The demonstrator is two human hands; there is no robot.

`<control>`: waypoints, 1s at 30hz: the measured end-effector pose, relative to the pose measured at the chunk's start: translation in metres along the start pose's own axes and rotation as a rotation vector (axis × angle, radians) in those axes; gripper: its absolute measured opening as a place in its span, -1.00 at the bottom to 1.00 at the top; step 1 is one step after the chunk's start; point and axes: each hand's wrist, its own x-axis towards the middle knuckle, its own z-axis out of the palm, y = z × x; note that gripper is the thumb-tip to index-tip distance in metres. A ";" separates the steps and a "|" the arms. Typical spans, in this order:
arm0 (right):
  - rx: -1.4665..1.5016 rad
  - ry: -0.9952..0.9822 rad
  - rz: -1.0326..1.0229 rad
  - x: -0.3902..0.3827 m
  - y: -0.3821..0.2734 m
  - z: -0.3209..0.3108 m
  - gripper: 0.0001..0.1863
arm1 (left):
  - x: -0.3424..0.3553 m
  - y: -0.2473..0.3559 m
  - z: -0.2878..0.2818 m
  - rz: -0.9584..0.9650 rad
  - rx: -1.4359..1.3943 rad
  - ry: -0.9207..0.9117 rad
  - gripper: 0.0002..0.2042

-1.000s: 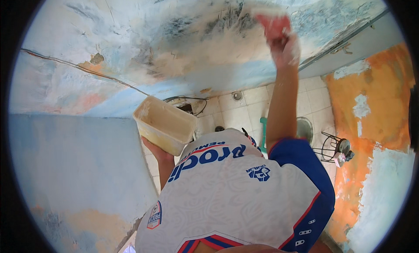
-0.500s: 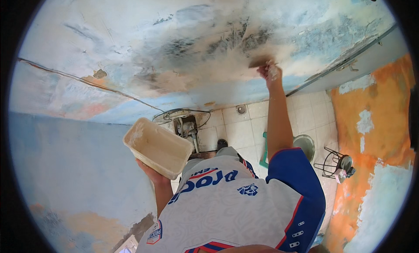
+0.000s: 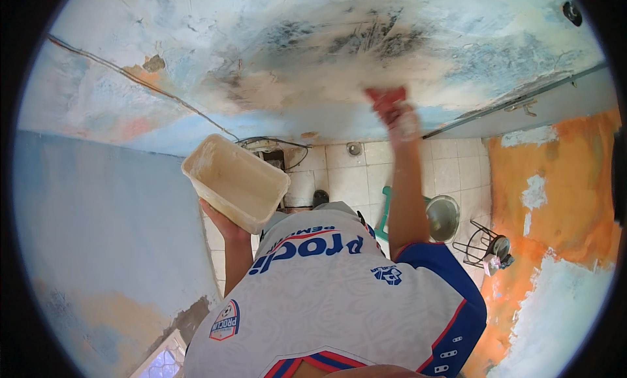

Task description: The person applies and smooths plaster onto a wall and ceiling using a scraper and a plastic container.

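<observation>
My left hand (image 3: 225,219) is closed on a cream rectangular plastic tub (image 3: 232,182), supporting it from below and its near side. The tub is tilted, and pale residue coats its inner walls. Out at the stained wall (image 3: 313,64), my right hand (image 3: 396,114) is closed on a flat reddish putty scraper (image 3: 385,96), smeared by motion. White smears cover that hand and wrist. Beige and black patches mark the wall's blue-white surface around the scraper. Whether the scraper touches the wall, I cannot tell.
Cables (image 3: 140,81) run along the wall at left. Below stand a green plastic stool (image 3: 385,215), a round metal basin (image 3: 443,219) and a black wire stand (image 3: 480,242) on the tiled floor (image 3: 346,175). A peeling orange wall (image 3: 555,182) is at right.
My right hand has shifted slightly down and left with the scraper, whose face now shows red rather than dark brown. The tub stays in my left hand, and the view has tilted.
</observation>
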 end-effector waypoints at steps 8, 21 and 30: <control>-0.162 0.171 0.251 0.087 0.191 -0.021 -0.66 | -0.007 0.021 -0.014 -0.015 0.038 0.113 -0.35; 0.252 -0.235 -0.276 -0.045 -0.127 0.167 -0.78 | 0.008 0.029 -0.040 0.029 -0.020 0.104 -0.33; -0.066 0.106 0.404 0.041 0.199 -0.026 -0.67 | 0.008 0.033 -0.043 -0.052 -0.051 0.142 -0.34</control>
